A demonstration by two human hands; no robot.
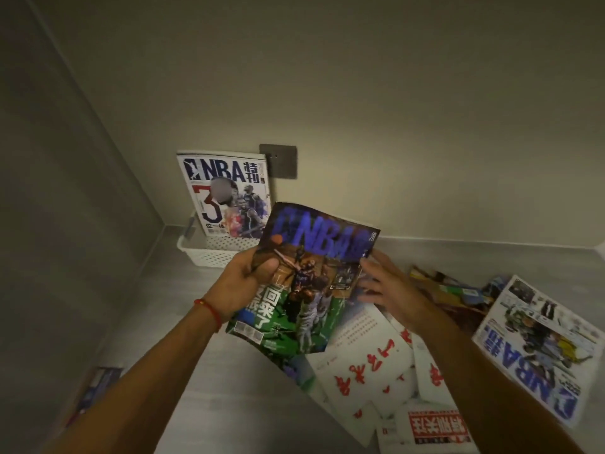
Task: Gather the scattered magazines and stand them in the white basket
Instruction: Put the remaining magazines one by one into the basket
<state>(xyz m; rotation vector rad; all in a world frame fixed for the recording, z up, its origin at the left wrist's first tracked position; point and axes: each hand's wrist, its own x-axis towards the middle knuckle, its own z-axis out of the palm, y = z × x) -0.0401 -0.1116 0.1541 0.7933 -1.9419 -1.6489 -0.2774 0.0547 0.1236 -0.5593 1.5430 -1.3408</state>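
Note:
My left hand (244, 278) grips the left edge of a dark NBA magazine with a green lower cover (307, 290), held tilted in the air. At its right edge my right hand (389, 283) has the fingers spread; whether it touches the cover is unclear. Behind them the white basket (206, 253) sits in the corner, and one white NBA magazine (226, 194) stands upright in it, leaning on the wall. Another NBA magazine (543, 348) lies flat at the right. White booklets with red writing (370, 371) lie under my hands.
A grey wall plate (281, 160) is above the basket. A pile of colourful magazines (455, 293) lies at the far right of the grey surface. A dark book (95, 388) lies at the lower left. A red-titled paper (438, 427) is near the front edge.

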